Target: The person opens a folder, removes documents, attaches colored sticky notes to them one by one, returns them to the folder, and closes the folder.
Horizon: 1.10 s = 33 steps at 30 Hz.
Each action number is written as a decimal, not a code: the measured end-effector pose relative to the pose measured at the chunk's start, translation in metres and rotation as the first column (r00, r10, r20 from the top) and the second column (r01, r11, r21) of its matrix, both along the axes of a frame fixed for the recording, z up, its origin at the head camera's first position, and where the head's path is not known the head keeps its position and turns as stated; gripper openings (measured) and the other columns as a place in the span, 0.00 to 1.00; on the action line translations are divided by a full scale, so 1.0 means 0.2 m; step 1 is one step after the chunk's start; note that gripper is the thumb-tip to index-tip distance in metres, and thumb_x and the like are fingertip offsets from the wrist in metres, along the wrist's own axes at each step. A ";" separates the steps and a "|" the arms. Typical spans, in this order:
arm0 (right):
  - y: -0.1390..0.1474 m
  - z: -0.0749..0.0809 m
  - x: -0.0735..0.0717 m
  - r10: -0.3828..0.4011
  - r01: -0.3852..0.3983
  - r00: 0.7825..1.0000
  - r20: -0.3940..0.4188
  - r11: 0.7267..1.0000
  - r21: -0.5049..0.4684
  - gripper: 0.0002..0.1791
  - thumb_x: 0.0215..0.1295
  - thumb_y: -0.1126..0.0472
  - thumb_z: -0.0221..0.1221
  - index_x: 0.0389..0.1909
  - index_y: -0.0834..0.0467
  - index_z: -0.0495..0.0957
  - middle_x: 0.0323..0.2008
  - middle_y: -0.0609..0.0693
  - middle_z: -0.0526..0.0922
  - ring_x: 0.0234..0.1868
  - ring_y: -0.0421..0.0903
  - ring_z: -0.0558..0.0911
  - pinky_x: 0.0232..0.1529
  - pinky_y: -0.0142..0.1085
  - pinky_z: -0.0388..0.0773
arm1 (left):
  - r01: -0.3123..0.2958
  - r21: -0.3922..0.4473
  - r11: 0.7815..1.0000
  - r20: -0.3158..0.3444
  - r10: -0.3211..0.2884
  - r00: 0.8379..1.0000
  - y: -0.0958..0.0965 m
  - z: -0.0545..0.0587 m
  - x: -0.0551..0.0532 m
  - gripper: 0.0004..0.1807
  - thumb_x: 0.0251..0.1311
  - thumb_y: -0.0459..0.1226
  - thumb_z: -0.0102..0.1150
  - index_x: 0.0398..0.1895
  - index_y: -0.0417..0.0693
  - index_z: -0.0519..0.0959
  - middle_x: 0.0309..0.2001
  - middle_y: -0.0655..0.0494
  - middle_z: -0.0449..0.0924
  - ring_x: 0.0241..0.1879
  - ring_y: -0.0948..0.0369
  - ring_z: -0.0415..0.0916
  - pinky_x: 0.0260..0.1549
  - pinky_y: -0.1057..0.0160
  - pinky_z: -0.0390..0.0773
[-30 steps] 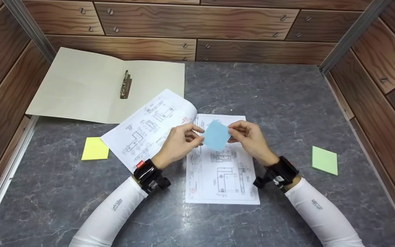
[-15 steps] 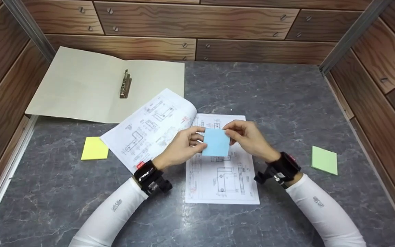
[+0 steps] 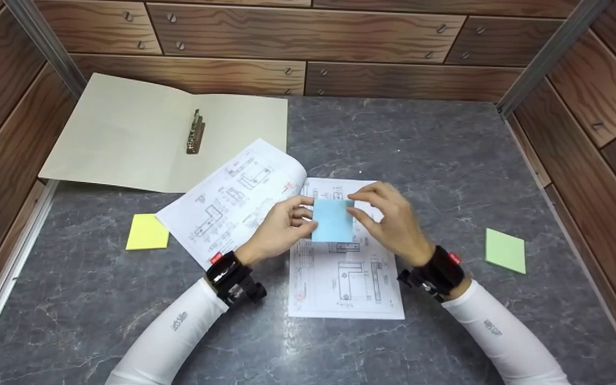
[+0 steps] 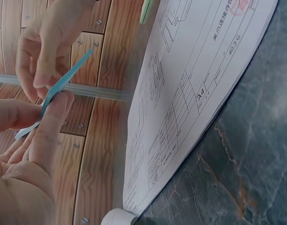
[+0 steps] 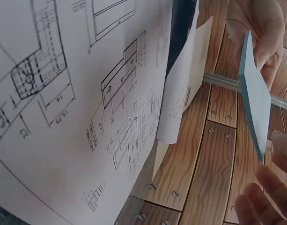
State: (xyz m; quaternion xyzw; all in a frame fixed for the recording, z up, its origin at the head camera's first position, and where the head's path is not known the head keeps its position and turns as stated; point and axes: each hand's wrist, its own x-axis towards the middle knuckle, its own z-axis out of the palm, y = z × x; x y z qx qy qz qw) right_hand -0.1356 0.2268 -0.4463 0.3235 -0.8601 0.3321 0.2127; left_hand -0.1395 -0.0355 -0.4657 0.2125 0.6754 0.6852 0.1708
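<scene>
A blue sticky note pad (image 3: 332, 221) hangs above the printed drawings (image 3: 346, 299), its face toward the head camera. My left hand (image 3: 286, 222) pinches its left edge between thumb and fingers. At the pad's upper right corner is my right hand (image 3: 393, 216), thumb and forefinger apart. In the right wrist view the right fingertips (image 5: 265, 174) are spread near the pad's (image 5: 255, 101) end; whether they touch it is unclear. Seen edge-on in the left wrist view, the pad (image 4: 54, 91) bends slightly in the left hand's pinch. A turned-back sheet (image 3: 228, 198) lies left of the drawings.
An open cream folder (image 3: 121, 128) with a metal clip (image 3: 195, 132) lies at the back left, partly under the turned sheet. A yellow sticky pad (image 3: 147, 232) sits left, a green one (image 3: 505, 250) right. Wood-patterned walls (image 3: 308, 32) enclose the grey table (image 3: 420, 139).
The blue pad has turned from a tilted diamond to square-on and shifted slightly left. My right thumb and forefinger, pinching its right side before, have spread apart at the upper right corner.
</scene>
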 end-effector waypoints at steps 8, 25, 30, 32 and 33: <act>-0.08 0.00 0.10 0.137 -0.113 0.981 -0.135 0.979 0.172 0.20 0.59 0.58 0.76 0.51 0.60 0.86 0.45 0.54 0.82 0.43 0.49 0.80 0.39 0.37 0.78 | -0.002 0.011 1.000 0.018 0.001 1.000 0.00 0.00 0.00 0.24 0.67 0.23 0.56 0.66 0.28 0.68 0.48 0.37 0.85 0.44 0.54 0.87 0.44 0.55 0.88; -0.12 -0.07 0.11 0.189 -0.130 0.966 -0.177 0.946 0.297 0.20 0.57 0.62 0.76 0.51 0.59 0.86 0.48 0.55 0.82 0.46 0.50 0.82 0.41 0.40 0.84 | 0.022 0.024 0.999 0.027 -0.023 0.999 0.01 0.00 0.01 0.24 0.69 0.23 0.55 0.67 0.28 0.67 0.55 0.33 0.82 0.50 0.48 0.86 0.47 0.55 0.88; -0.12 -0.07 0.11 0.187 -0.127 0.966 -0.177 0.944 0.303 0.16 0.62 0.65 0.73 0.51 0.59 0.86 0.48 0.55 0.82 0.46 0.50 0.83 0.41 0.41 0.85 | 0.022 0.025 0.999 0.014 -0.022 1.000 0.01 0.00 0.00 0.23 0.70 0.23 0.56 0.66 0.28 0.68 0.54 0.33 0.83 0.48 0.48 0.86 0.46 0.55 0.88; -0.12 -0.06 0.11 0.186 -0.125 0.965 -0.184 0.945 0.303 0.16 0.62 0.65 0.73 0.51 0.59 0.86 0.48 0.55 0.82 0.47 0.50 0.83 0.41 0.40 0.85 | 0.019 0.021 1.000 0.015 -0.020 1.000 0.01 0.00 0.00 0.24 0.70 0.24 0.56 0.67 0.28 0.67 0.54 0.33 0.82 0.49 0.48 0.86 0.46 0.55 0.88; -0.12 -0.07 0.11 0.186 -0.123 0.965 -0.187 0.945 0.303 0.16 0.62 0.66 0.73 0.51 0.59 0.86 0.48 0.55 0.82 0.47 0.50 0.83 0.41 0.40 0.85 | 0.018 0.019 1.000 0.017 -0.018 1.000 0.01 0.00 0.00 0.24 0.69 0.24 0.57 0.67 0.28 0.67 0.55 0.33 0.82 0.49 0.48 0.86 0.47 0.55 0.88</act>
